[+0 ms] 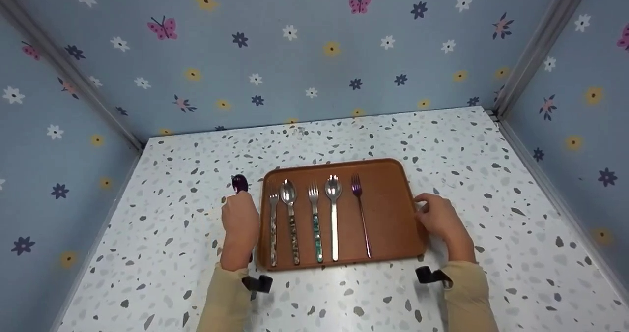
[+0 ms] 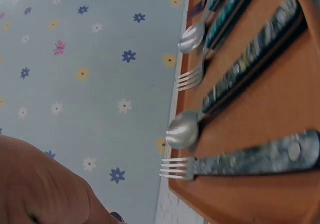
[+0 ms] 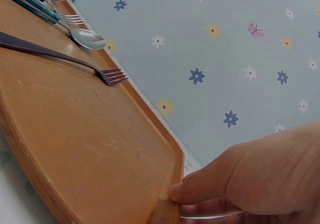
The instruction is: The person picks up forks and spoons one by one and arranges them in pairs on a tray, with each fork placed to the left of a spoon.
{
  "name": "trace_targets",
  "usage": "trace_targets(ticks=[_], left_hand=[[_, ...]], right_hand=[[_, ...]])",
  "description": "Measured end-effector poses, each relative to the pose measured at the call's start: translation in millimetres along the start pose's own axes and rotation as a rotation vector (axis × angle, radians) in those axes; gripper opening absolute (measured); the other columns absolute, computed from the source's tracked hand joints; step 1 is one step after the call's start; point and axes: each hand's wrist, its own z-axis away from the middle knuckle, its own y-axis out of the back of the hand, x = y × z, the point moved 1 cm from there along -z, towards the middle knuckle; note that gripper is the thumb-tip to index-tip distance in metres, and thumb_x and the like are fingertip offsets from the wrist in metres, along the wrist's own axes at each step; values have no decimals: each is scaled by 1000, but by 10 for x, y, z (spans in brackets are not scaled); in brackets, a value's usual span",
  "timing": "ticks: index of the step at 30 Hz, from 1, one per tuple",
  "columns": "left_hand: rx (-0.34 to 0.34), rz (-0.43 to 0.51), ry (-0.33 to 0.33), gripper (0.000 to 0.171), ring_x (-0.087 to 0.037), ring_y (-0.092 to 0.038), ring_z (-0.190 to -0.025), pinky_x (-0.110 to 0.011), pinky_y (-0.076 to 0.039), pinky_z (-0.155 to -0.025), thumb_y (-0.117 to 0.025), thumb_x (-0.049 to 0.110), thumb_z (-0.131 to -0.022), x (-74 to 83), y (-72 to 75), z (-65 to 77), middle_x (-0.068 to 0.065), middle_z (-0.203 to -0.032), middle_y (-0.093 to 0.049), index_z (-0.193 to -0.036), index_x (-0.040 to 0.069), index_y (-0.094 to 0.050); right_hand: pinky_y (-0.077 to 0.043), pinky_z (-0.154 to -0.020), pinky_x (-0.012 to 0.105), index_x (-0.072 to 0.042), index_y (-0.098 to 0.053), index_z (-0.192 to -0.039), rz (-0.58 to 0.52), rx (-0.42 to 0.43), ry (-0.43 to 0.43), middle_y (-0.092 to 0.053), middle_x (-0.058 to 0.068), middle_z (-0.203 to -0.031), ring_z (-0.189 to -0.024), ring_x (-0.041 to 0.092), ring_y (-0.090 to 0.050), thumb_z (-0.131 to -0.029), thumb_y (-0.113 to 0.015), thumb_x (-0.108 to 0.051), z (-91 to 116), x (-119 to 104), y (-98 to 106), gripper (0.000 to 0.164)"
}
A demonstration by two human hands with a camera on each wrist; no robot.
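My left hand (image 1: 240, 226) is just left of the brown tray (image 1: 393, 214) and grips a dark purple spoon (image 1: 240, 182). The spoon's bowl shows above the fist, and most of its handle is hidden. At the tray's right edge, my right hand (image 1: 442, 216) pinches the rim, thumb on top and fingers below it. From left to right on the tray lie a fork with a marbled handle (image 1: 273, 224), a matching spoon (image 1: 288, 192), a teal-handled fork (image 1: 316, 224), another spoon (image 1: 333, 188) and a slim purple fork (image 1: 362, 214).
The tray stands on a white speckled table (image 1: 344, 297). Flower-patterned panels (image 1: 314, 42) rise at the back and on both sides, with grey metal strips (image 1: 535, 57) at the corners. Black straps (image 1: 258, 284) sit at both wrists.
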Motion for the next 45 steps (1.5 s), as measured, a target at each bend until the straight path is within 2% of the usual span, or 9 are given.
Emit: trace_targets(ticks=[7,10,14,19,28,35,40,42,45], left_hand=[[8,51,-79,12,-43,-66,-71,-48,-54,-58,-58,-7,-87,467,-67,81,-32,-78,-64,-80,-11,-67],[3,90,-95,13,-38,-66,-70,-43,-54,-57,-55,-6,-91,657,-125,104,-27,-78,-64,-85,-8,-66],[-38,105,-115,14,-31,-64,-65,-37,-52,-53,-55,-5,-93,918,-180,103,-23,-76,-64,-85,-6,-66],[-78,95,-151,14,-35,-66,-67,-38,-52,-53,-57,-7,-90,1257,-240,85,-26,-80,-66,-86,-8,-70],[-126,95,-208,15,-31,-67,-72,-37,-53,-55,-57,-2,-93,1744,-499,209,-22,-84,-67,-87,-4,-70],[-147,60,-266,15,-24,-66,-67,-32,-51,-50,-58,-2,-92,2045,-709,312,-18,-78,-67,-85,-1,-70],[-181,160,-265,23,-18,-60,-58,-27,-41,-43,-51,-4,-96,2152,-833,360,-14,-70,-62,-78,1,-65],[-163,165,-284,28,-15,-57,-57,-27,-38,-44,-50,-5,-96,2183,-873,368,-11,-66,-60,-72,4,-62],[-117,83,-325,30,-15,-62,-63,-26,-44,-49,-53,-5,-95,2229,-935,371,-10,-67,-62,-70,7,-64]], right_hand=[[-51,-70,38,3,-53,-132,-27,-3,-18,-64,16,-99,-82,24,-62,-93,-58,-4,7,-2,-19,40],[-50,-68,37,3,-52,-132,-32,-4,-12,-64,16,-98,-81,24,-61,-93,-58,-4,6,6,-23,40],[-49,-65,35,3,-53,-132,-19,4,-7,-64,15,-96,-77,23,-61,-92,-57,-3,-1,19,-12,40],[-49,-66,35,2,-52,-133,-27,-13,-28,-64,15,-98,-80,23,-60,-93,-57,-3,-19,19,2,41],[-49,-68,35,0,-51,-135,-39,-33,-61,-63,15,-99,-82,24,-60,-93,-56,-4,-25,23,6,42],[-49,-66,34,1,-51,-134,-50,-36,-58,-63,15,-99,-80,23,-60,-94,-58,-6,-21,50,0,42],[-48,-61,33,0,-53,-132,-37,-11,-42,-63,14,-95,-75,21,-60,-92,-59,-6,-29,65,-14,41],[-47,-59,33,-1,-55,-131,-28,5,-32,-64,12,-93,-73,20,-59,-91,-59,-6,-31,64,-15,40],[-47,-55,33,0,-55,-131,-21,11,-23,-64,12,-93,-71,20,-59,-91,-58,-5,-28,66,-14,40]])
